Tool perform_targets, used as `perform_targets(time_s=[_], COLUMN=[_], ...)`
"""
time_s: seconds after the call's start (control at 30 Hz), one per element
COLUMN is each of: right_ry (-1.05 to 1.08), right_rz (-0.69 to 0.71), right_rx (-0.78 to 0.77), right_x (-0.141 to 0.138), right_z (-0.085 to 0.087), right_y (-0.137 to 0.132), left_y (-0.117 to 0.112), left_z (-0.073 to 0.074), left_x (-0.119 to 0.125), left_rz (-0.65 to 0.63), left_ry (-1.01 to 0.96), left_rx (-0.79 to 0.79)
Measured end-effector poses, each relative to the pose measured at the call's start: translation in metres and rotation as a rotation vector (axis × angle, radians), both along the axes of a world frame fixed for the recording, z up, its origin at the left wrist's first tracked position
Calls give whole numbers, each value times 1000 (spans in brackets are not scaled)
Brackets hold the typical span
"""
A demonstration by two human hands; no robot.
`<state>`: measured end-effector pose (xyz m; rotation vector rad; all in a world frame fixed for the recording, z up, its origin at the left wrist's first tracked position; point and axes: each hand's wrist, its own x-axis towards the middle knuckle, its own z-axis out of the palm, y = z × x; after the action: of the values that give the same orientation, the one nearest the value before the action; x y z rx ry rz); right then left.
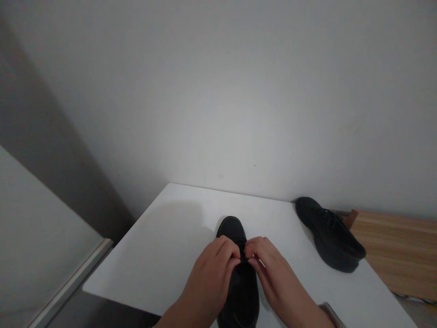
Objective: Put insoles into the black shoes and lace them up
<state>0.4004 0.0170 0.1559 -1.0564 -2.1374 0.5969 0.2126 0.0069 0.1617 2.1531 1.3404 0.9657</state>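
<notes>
While both hands work over its lacing, the near shoe, black, lies sole down on the white table, toward the near edge. Its long axis runs from near to far, tilted a little leftward at the far end: the toe points away to the far side, and the open heel end faces near. The left hand comes in from the near left and the right hand from the near right; each has a narrow grip, thumb and fingertips pinched on the shoe's lacing. Whether lace or shoe edge lies between them is too dark to tell.

Well apart, at the far right of the table, stands the other shoe, black and laced. Its long axis runs diagonally, with the toe toward the far left, near the wall, and the heel toward the near right, close to a wooden panel.
</notes>
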Motion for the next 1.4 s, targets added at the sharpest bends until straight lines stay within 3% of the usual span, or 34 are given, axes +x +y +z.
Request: perform_targets(time_s=[0.1, 0.17, 0.33, 0.5, 0.7, 0.8, 0.93, 1.07, 1.4], right_ry=[323, 520, 699, 712, 706, 623, 449, 355, 212], right_rz=[-95, -159, -135, -60, 39, 64, 57, 77, -27], right_rx=[-61, -78, -245, -361, -432, -321, -97, -54, 46], right_x=[2, 3, -5, -19, -26, -25, -24, -23, -6], right_z=[14, 21, 26, 23, 24, 28, 33, 32, 0], right_y=[-3, -1, 1, -4, -3, -2, -1, 0, 1], left_y=[0, 1, 2, 5, 10, 4, -4, -1, 2], left_z=[17, 24, 19, 7, -4, -1, 8, 9, -5], left_x=[-6, -9, -8, 0, 7, 11, 15, 14, 13], left_rz=[77, 115, 50, -33, -39, -84, -145, -173, -118], left_ry=[-274, -344, -420, -486, -576, -588, -437, -455, -554], left_rx=[-18, -33, -105, -241, -308, -306, -244, -225, -285])
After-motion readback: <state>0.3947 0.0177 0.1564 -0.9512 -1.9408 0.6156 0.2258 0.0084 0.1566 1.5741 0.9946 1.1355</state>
